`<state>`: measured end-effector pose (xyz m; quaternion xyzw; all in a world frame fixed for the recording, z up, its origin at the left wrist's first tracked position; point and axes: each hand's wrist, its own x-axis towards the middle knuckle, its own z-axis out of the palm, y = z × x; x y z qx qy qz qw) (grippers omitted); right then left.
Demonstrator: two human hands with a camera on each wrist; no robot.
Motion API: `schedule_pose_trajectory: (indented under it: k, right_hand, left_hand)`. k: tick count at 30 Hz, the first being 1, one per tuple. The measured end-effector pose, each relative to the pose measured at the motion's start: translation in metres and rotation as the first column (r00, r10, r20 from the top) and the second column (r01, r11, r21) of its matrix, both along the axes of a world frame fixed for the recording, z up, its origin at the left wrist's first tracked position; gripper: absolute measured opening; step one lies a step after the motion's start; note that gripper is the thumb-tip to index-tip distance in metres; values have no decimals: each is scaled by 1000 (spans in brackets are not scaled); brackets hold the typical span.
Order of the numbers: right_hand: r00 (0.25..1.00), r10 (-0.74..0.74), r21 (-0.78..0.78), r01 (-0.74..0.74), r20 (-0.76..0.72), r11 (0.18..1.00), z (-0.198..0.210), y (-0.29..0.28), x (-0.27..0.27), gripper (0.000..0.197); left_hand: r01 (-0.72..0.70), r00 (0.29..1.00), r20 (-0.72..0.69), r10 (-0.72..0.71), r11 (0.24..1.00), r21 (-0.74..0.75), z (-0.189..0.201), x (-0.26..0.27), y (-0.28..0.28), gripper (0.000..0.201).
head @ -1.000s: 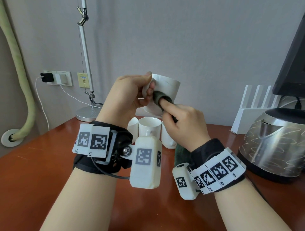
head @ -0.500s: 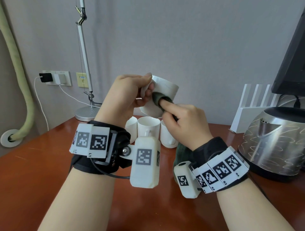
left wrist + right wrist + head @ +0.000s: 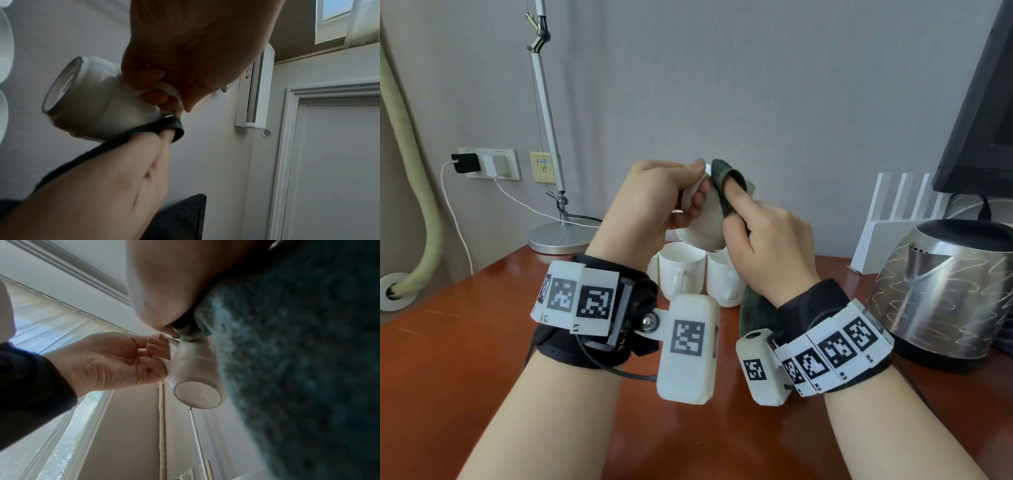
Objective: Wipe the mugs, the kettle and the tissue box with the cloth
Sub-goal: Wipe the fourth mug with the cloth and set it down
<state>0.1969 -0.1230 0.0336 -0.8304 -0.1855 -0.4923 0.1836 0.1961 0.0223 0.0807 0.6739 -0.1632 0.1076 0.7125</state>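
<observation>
Left hand [image 3: 643, 209] curled through mug [image 3: 98, 100] handle; right hand [image 3: 767, 246] pinching cloth [image 3: 726, 181] against it. Glazed, probably slippery, breakable: best held by handle.

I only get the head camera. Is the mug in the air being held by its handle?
Observer: Yes. The left wrist view shows the left hand with its fingers hooked through the handle of the mug.
Operator: Which way is the mug's bottom pointing?
Observer: In the right wrist view the mug lies tilted, its flat base turned toward that camera.
Operator: Where is the cloth touching?
Observer: The right hand presses the green cloth against the mug's side, next to the handle.
</observation>
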Motion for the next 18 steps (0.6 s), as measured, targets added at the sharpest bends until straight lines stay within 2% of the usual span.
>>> schedule_pose_trajectory:
  k: [5,8,10,14,18]
  right_hand:
    - [998,-48,8,48,-35,999,1,5,-1,64]
    - [997,-52,28,53,-52,998,-1,6,1,65]
    - [998,-35,17,36,-58,999,-4,7,3,64]
    - [997,-6,-27,4,-80,1000,-9,11,4,61]
    - [995,-94,-11,93,-29,996,-2,5,3,61]
  left_hand:
    - [-27,1000,5,27,996,-84,0,1,1,51]
    - [-40,999,1,41,991,-126,1,2,4,41]
    - [-45,999,5,46,991,-127,2,2,4,36]
    - [-51,998,21,52,997,-62,0,2,2,38]
    - [-37,999,16,38,997,-62,-1,2,3,45]
